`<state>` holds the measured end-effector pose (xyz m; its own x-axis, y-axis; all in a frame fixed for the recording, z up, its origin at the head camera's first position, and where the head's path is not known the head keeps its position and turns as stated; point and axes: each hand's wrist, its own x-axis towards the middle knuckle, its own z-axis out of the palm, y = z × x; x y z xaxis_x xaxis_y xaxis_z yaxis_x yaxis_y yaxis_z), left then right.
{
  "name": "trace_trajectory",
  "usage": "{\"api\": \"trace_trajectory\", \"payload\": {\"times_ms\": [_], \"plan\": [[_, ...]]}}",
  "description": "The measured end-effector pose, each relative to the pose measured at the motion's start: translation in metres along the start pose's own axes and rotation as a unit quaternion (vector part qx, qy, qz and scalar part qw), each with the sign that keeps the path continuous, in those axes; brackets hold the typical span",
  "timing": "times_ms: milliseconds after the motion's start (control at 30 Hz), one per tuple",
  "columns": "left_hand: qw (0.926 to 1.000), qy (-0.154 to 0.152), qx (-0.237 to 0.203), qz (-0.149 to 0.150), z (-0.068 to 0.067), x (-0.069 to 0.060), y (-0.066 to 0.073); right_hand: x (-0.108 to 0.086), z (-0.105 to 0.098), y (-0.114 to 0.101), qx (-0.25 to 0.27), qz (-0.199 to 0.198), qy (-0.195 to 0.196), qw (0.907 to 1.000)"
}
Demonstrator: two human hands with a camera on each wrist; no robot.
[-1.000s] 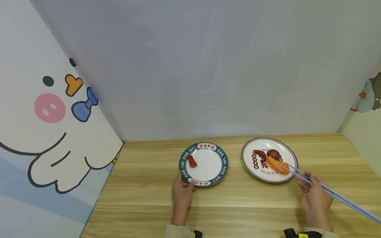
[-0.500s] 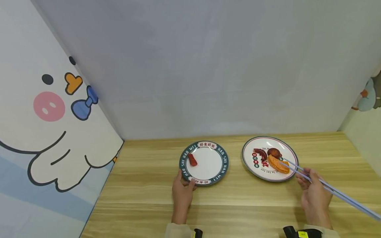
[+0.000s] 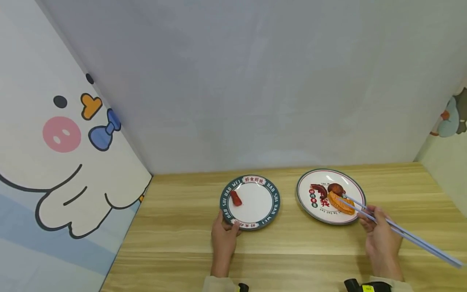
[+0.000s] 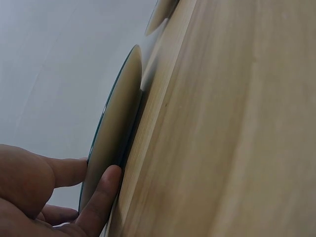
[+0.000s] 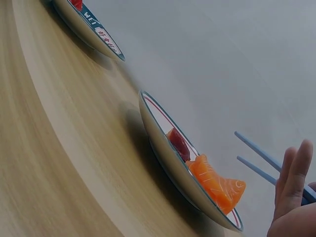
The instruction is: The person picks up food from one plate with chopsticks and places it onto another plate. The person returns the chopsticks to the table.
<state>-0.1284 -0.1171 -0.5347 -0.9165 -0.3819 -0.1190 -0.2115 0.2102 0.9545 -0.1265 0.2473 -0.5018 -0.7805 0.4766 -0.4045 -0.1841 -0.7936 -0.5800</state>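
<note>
My left hand (image 3: 223,241) holds the near-left rim of a green-edged plate (image 3: 273,211), thumb and fingers at its edge. On that plate lies a small red piece of food (image 3: 236,198). My right hand (image 3: 383,241) holds a pair of pale blue chopsticks (image 3: 419,240). Their tips stand apart over an orange salmon piece (image 5: 213,183); the right wrist view shows them raised above it, not touching. The salmon lies on a white plate (image 3: 310,180) with a thin green rim. Beside it are a brown rounded piece (image 3: 335,188) and a dark red curved piece (image 3: 319,190).
Both plates stand on a wood-grain table (image 3: 292,259), near a pale grey wall (image 3: 270,81) at the back. Cartoon-printed panels (image 3: 73,182) close off the left and right sides. A gap of bare wood separates the two plates.
My right hand has shifted a little left, and the chopstick tips have moved left over the salmon and spread slightly. My left hand, the plates and the food stay in place.
</note>
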Motion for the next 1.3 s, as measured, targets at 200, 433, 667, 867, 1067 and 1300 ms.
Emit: {"api": "trace_trajectory", "payload": {"times_ms": [200, 433, 667, 867, 1067, 1300], "plan": [[1.0, 0.0, -0.001, 0.007, -0.001, -0.002, 0.001, -0.002, 0.001, 0.005, 0.004, 0.008, -0.014, 0.9999], [0.9999, 0.002, -0.004, 0.013, -0.001, -0.002, 0.0, -0.004, 0.003, 0.012, 0.004, 0.008, -0.035, 0.9994], [0.9999, 0.001, -0.002, 0.016, 0.0, -0.001, -0.002, -0.008, 0.004, 0.023, -0.009, 0.006, -0.076, 0.9971], [0.9999, 0.001, -0.004, 0.015, 0.0, 0.001, -0.003, -0.011, 0.009, 0.033, -0.035, 0.013, -0.087, 0.9955], [0.9998, 0.0, -0.005, 0.017, 0.0, 0.002, -0.005, -0.014, 0.013, 0.044, -0.086, 0.015, -0.109, 0.9901], [0.9998, -0.002, -0.005, 0.016, 0.001, 0.001, -0.005, -0.017, 0.018, 0.055, -0.122, 0.021, -0.103, 0.987]]}}
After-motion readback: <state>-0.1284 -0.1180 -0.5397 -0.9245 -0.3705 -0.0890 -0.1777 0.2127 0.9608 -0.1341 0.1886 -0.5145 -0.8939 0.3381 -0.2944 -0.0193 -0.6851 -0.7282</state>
